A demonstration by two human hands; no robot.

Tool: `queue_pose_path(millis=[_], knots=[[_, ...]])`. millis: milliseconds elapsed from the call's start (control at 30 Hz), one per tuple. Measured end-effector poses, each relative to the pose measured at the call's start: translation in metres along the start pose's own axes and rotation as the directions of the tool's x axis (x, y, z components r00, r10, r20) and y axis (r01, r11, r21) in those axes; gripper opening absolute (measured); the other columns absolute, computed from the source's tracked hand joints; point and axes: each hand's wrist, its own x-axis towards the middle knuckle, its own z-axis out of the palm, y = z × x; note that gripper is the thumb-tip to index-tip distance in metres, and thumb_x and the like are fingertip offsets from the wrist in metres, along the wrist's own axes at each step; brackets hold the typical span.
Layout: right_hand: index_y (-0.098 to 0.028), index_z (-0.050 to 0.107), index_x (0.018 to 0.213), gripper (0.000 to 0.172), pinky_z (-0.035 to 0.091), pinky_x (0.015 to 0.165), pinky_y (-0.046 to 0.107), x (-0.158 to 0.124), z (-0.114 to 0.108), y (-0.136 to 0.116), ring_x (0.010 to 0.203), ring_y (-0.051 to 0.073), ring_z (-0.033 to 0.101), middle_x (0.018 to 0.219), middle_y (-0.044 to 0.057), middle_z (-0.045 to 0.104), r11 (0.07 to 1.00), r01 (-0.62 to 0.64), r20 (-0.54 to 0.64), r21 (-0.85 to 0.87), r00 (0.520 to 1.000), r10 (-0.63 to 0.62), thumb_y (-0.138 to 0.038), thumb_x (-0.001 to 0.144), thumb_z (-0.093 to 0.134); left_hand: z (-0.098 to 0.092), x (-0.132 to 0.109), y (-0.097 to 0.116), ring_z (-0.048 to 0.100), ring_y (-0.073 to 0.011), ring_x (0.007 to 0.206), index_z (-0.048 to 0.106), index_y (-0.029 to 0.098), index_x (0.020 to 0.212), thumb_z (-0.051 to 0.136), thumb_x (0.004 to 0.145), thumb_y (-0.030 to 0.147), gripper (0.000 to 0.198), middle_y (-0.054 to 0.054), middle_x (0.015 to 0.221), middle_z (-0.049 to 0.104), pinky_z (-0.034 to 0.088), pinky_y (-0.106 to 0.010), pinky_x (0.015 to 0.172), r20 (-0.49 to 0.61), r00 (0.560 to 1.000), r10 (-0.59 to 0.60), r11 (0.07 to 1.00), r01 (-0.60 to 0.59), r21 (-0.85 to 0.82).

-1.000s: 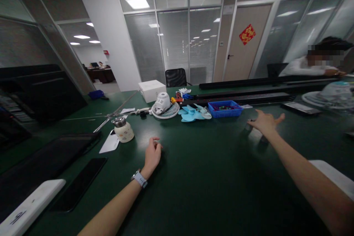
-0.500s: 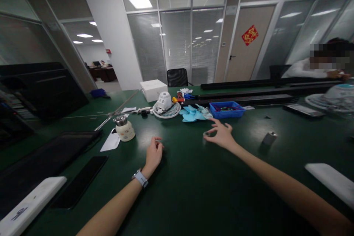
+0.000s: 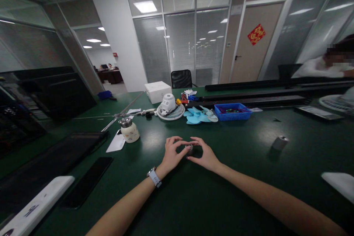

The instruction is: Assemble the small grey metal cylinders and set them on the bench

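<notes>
Over the dark green table, a small round greyish object (image 3: pixel 189 149), too small and partly covered to name, sits between my two hands. My left hand (image 3: pixel 173 155), with a watch on its wrist, pinches it between thumb and index finger. From the other side, my right hand (image 3: pixel 207 156) curves its thumb and fingers around the same object, its fingertips meeting those of the left. Fingers hide part of the object. Farther right stands a short metal cylinder (image 3: pixel 280 143), apart from both hands.
Light blue fan blades (image 3: pixel 197 115), a white fan part with a round grille (image 3: pixel 170 112) and a blue tray (image 3: pixel 233 116) lie beyond my hands. A cream jar (image 3: pixel 129 132) and black phone (image 3: pixel 87 182) are at left. Someone in white (image 3: pixel 313 68) sits far right.
My right hand has moved left and nearer with the small round object. My left hand has moved right and its fingers have come onto that object. The view has shifted slightly.
</notes>
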Motion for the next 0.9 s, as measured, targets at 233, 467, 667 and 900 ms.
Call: queue_pose_path(millis=[233, 467, 667, 900], knots=[[-0.023, 0.049, 0.122, 0.061, 0.046, 0.092, 0.039, 0.003, 0.000, -0.002, 0.101, 0.019, 0.061, 0.103, 0.004, 0.065, 0.999, -0.042, 0.077, 0.017, 0.996, 0.040, -0.039, 0.068, 0.074, 0.005, 0.007, 0.003, 0.046, -0.0241, 0.107, 0.075, 0.028, 0.089, 0.061, 0.080, 0.045, 0.024, -0.007, 0.103, 0.058, 0.038, -0.042, 0.095, -0.007, 0.998, -0.065, 0.998, 0.065, -0.020], [-0.022, 0.054, 0.116, 0.049, 0.048, 0.090, 0.036, 0.003, -0.001, -0.005, 0.098, 0.018, 0.062, 0.105, 0.004, 0.065, 0.999, -0.022, 0.095, 0.023, 0.995, 0.019, -0.032, 0.071, 0.071, -0.013, 0.006, -0.012, 0.047, -0.0227, 0.103, 0.075, 0.030, 0.092, 0.060, 0.082, 0.045, 0.023, -0.005, 0.100, 0.060, 0.038, -0.039, 0.092, -0.130, 0.991, -0.044, 0.998, 0.050, 0.038], [-0.022, 0.057, 0.113, 0.043, 0.048, 0.091, 0.037, 0.005, -0.003, -0.007, 0.099, 0.018, 0.061, 0.107, 0.004, 0.064, 1.000, -0.017, 0.115, 0.023, 0.993, 0.015, -0.028, 0.072, 0.069, -0.024, -0.009, -0.047, 0.047, -0.0244, 0.096, 0.076, 0.032, 0.090, 0.061, 0.079, 0.046, 0.023, -0.006, 0.094, 0.061, 0.038, -0.041, 0.088, -0.089, 0.978, -0.187, 0.964, 0.200, 0.173], [-0.022, 0.056, 0.115, 0.046, 0.048, 0.090, 0.036, 0.005, -0.003, -0.006, 0.098, 0.017, 0.060, 0.108, 0.004, 0.064, 1.000, -0.024, 0.109, 0.001, 0.994, 0.024, -0.030, 0.072, 0.069, -0.017, -0.015, -0.046, 0.047, -0.0253, 0.092, 0.076, 0.030, 0.090, 0.062, 0.077, 0.051, 0.029, -0.008, 0.095, 0.061, 0.039, -0.040, 0.084, -0.045, 0.969, -0.242, 0.939, 0.245, 0.240]])
